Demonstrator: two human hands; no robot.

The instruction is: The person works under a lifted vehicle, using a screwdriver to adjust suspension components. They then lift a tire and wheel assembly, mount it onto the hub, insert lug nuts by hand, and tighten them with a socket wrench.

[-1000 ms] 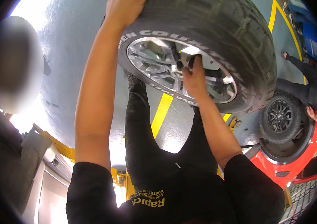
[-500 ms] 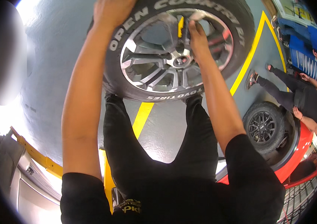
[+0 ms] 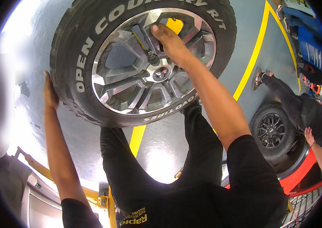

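Observation:
A large wheel fills the upper middle, a chunky black tyre (image 3: 223,57) with raised white lettering on a silver and black alloy rim (image 3: 125,84). My right hand (image 3: 172,45) reaches over its face and grips a spoke near the top, fingers hooked behind it. Flat against the tread on the left side lies my left hand (image 3: 51,93), fingers stretched out. Below the wheel's lower edge are my legs in black trousers (image 3: 121,152). Whether the tyre rests on the floor cannot be seen.
Yellow lines (image 3: 253,53) cross the grey floor (image 3: 240,30). At right a person in black (image 3: 316,114) stands by a red vehicle (image 3: 301,171) with a black wheel (image 3: 271,131). A blue tool cabinet (image 3: 313,47) is behind. Yellow metal framework (image 3: 39,163) stands at lower left.
The wheel has shifted left and nearer to me, and its rim has turned a little. My left hand has slid from the tyre's top down to its left side. My right hand still grips the rim.

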